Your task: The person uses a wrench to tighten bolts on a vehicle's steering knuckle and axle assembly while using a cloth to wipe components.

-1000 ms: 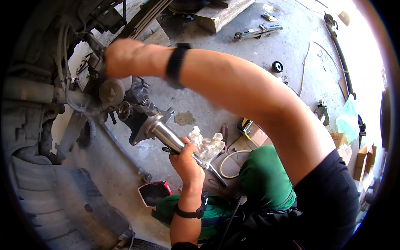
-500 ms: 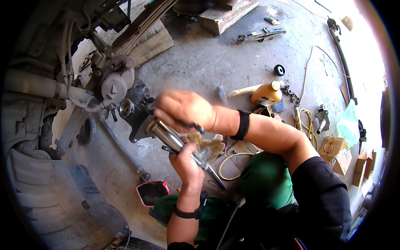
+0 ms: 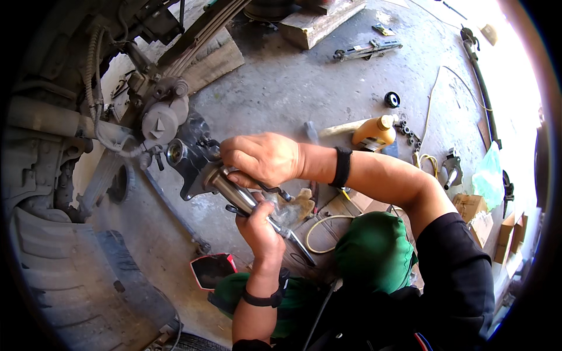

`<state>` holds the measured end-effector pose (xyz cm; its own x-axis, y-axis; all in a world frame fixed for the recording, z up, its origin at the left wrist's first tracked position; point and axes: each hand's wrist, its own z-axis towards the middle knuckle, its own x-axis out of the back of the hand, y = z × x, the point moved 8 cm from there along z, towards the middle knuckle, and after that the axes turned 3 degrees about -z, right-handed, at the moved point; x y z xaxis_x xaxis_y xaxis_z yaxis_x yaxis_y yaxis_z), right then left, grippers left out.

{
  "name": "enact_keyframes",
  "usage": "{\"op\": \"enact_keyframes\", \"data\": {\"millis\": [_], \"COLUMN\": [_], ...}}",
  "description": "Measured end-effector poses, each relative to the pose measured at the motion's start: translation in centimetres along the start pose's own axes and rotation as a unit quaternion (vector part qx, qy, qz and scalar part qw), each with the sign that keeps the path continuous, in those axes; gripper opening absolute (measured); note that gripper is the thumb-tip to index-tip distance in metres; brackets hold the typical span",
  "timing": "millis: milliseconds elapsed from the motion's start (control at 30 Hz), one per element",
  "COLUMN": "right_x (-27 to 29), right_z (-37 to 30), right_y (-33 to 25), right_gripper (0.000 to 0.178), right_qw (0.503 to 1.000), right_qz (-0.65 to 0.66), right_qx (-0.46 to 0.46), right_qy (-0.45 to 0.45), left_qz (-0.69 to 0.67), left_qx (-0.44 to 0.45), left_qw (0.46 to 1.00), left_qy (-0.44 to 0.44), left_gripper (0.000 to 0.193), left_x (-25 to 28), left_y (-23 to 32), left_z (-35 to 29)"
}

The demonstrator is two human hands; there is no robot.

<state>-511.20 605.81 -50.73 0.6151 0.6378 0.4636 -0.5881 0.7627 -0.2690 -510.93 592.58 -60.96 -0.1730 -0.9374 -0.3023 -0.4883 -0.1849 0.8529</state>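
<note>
A steering knuckle (image 3: 196,153) with a shiny cylindrical spindle (image 3: 231,188) hangs off the vehicle's axle end. My left hand (image 3: 261,231) is closed around the spindle's lower end; a short black piece (image 3: 235,210) juts out beside the thumb. Below that hand a slim metal rod (image 3: 301,248) slants down right, its upper part hidden. Over the spindle's base, near the knuckle, my right hand (image 3: 263,158) is closed with fingers curled. A dark metal tool (image 3: 280,192) with a rounded end sticks out beneath it; the rest is covered by the palm.
A brake chamber (image 3: 159,121) and hoses are at the left, above a wheel-arch liner (image 3: 88,275). A rag (image 3: 295,206), an orange bottle (image 3: 374,133), several nuts (image 3: 410,132) and a scissor jack (image 3: 367,50) lie on the floor. A red-edged black box (image 3: 213,271) sits near my knee.
My right hand, blurred before, is steadier now and its fingers have curled in over the spindle's base. The right forearm has dropped slightly. My left hand has hardly moved.
</note>
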Motion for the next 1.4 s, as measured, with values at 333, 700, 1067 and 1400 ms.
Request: {"op": "enact_keyframes", "data": {"millis": [333,700,1067,1400], "right_x": [-0.4,-5.7,0.5,1.1], "right_z": [2.0,11.7,5.8,1.6], "right_y": [0.1,12.2,5.6,1.4], "right_gripper": [0.02,0.031,0.022,0.009], "right_qw": [0.999,0.829,0.963,0.991], "right_qz": [-0.029,0.1,-0.019,0.009], "right_qx": [0.042,-0.451,-0.267,-0.131], "right_qy": [-0.019,-0.316,-0.031,0.023], "left_qz": [-0.012,-0.021,0.005,-0.019], "left_qx": [0.002,0.026,0.011,0.022], "left_qw": [1.0,0.999,1.0,1.0], "left_qy": [-0.004,-0.008,0.002,-0.009], "left_gripper": [0.019,0.016,0.015,0.019], "left_x": [-0.4,-0.1,-0.4,0.1], "left_y": [0.4,-0.1,0.3,-0.2], "left_z": [-0.3,-0.2,-0.3,0.0]}}
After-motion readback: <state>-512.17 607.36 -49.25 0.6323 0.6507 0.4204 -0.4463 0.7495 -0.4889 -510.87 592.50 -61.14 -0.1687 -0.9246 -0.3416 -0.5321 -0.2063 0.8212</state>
